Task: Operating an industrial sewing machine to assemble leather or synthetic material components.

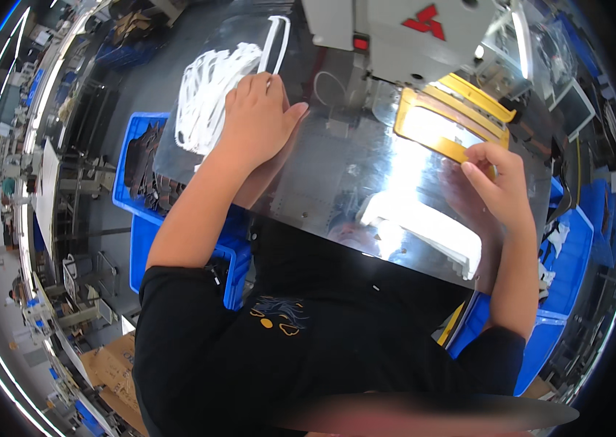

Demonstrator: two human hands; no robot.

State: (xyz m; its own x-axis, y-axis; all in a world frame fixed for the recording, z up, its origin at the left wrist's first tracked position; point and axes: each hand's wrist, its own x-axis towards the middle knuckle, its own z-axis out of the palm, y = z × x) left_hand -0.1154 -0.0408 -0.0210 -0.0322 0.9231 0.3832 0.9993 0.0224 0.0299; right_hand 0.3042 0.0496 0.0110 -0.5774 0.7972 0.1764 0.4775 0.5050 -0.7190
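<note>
My left hand (260, 120) lies over a pile of white straps (209, 95) at the left of the metal table, thumb spread away from the fingers. A looped white strap (276, 44) runs up from its fingertips; whether they touch it is hard to tell. My right hand (501, 178) has thumb and fingers closed on the near right corner of a yellow rectangular frame (432, 142). That frame lies on the shiny tabletop below the machine head (402, 36), and its middle is washed out by glare.
The polished metal table (308, 182) has an edge close to my body. Blue bins (140, 200) with dark pieces stand at left, and a blue bin (574, 247) with white pieces at right. A cardboard box (115, 371) sits low at left.
</note>
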